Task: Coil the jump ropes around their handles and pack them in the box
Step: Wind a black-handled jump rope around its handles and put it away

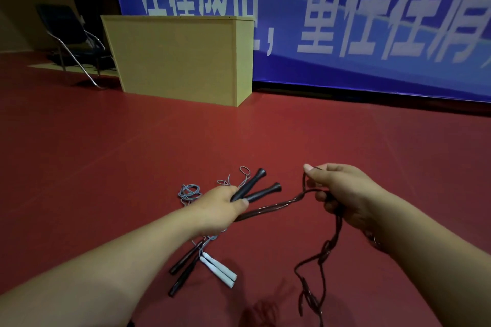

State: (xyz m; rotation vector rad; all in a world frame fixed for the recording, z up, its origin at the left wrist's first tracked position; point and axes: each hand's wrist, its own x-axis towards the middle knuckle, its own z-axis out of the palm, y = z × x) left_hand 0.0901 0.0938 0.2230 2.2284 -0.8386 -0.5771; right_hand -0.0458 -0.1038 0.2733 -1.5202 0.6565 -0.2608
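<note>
Three jump ropes show. One dark reddish-brown plastic rope (pixel 279 204) is in hand: the left hand (pixel 220 207) clamps its grip round the rope's two black tapered handles (pixel 255 188), which fan out toward the far right, while the right hand (pixel 342 191) pinches a loop of the cord between thumb and fingers — the rest hangs down in kinks to the near right. On the red floor (pixel 106 154) below the left forearm lie two more black handles (pixel 186 271) side by side and, just right of them, two short white handles (pixel 220 271) whose thin grey cord (pixel 189 191) bunches in loose loops beyond the left hand. Farther off stands one pale yellow wooden box (pixel 180 61), well apart from the ropes; left of it is a dark folding chair (pixel 71 40) — behind, a blue banner (pixel 372 21) with white characters.
</note>
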